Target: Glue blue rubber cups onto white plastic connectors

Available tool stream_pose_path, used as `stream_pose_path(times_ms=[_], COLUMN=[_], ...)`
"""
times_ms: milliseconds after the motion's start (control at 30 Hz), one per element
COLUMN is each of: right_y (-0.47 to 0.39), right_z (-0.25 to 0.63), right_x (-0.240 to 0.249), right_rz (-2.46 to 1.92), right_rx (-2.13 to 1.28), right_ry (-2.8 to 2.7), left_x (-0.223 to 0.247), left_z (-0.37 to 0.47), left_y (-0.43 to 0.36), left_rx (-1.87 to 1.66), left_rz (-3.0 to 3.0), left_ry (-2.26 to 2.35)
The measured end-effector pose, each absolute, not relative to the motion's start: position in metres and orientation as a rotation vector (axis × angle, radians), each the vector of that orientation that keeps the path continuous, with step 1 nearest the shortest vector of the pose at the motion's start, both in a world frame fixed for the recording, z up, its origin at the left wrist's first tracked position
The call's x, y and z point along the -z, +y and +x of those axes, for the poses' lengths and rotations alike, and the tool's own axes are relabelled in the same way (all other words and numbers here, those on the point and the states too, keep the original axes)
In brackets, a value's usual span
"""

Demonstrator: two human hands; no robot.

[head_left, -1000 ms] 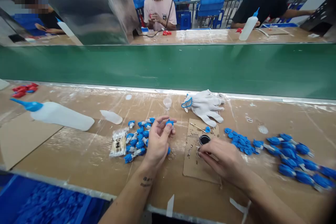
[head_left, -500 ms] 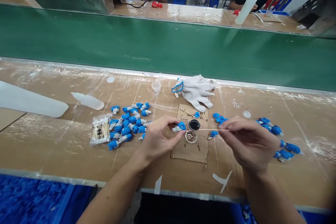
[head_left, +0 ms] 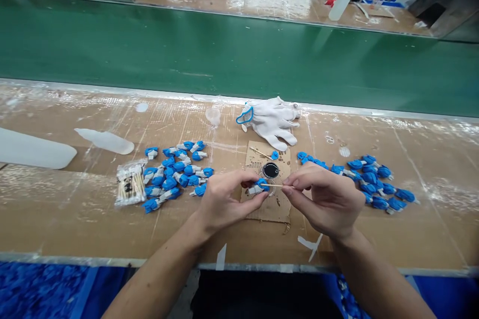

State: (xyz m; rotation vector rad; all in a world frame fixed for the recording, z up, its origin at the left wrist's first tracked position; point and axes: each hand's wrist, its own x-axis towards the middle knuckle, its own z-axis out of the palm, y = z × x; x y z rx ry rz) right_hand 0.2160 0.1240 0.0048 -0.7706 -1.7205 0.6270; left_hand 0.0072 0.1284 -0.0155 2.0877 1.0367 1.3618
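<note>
Between the thumb and fingers of my left hand (head_left: 228, 197) is a small blue and grey plastic part (head_left: 259, 187). My right hand (head_left: 325, 197) pinches a thin wooden cotton swab (head_left: 276, 186), its tip at the blue face of the part. Just behind them, a small round cup of black liquid (head_left: 270, 170) stands on a stained cardboard piece (head_left: 267, 213). A clear cup lies partly hidden behind the held part. Another swab (head_left: 260, 151) rests on the cardboard near a small blue piece (head_left: 275, 155).
Blue and grey parts lie in a left pile (head_left: 170, 179) and a right pile (head_left: 374, 184). A bag of cotton swabs (head_left: 130, 183), a white glove (head_left: 271, 122) and a translucent bottle (head_left: 107, 140) are on the table. Beyond runs a green belt (head_left: 187, 52); people sit across it.
My right hand has moved left, bringing the swab's tip from beside the black cup onto the held part. My left hand still holds the part. The camera view has shifted slightly.
</note>
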Motion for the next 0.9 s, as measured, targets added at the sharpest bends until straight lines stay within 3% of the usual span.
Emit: stream_pose_path(times_ms=[333,567,667,800,900], right_y=[0.128,0.138,0.14,0.149,0.164], right_z=[0.234,0.239,0.255,0.3,0.314], right_x=[-0.015,-0.011,-0.014,-0.017,-0.002], right_rz=[-0.752,-0.731,-0.761,-1.204,-1.5], right_rx=[-0.613,-0.652,-0.688,-0.303,-0.142], right_ry=[-1.669,-2.374,-2.376,-1.947,-2.035], left_x=[0.015,0.017,0.022,0.029,0.032], left_z=[0.005,-0.01,-0.015,-0.018,-0.017], left_y=[0.127,0.133,0.132,0.131,0.131], left_rx=[-1.352,-1.355,-1.319,-1.294,-1.307], left_rz=[2.079,2.053,2.041,2.011,1.962], left_ry=[1.093,1.24,1.322,1.341,1.315])
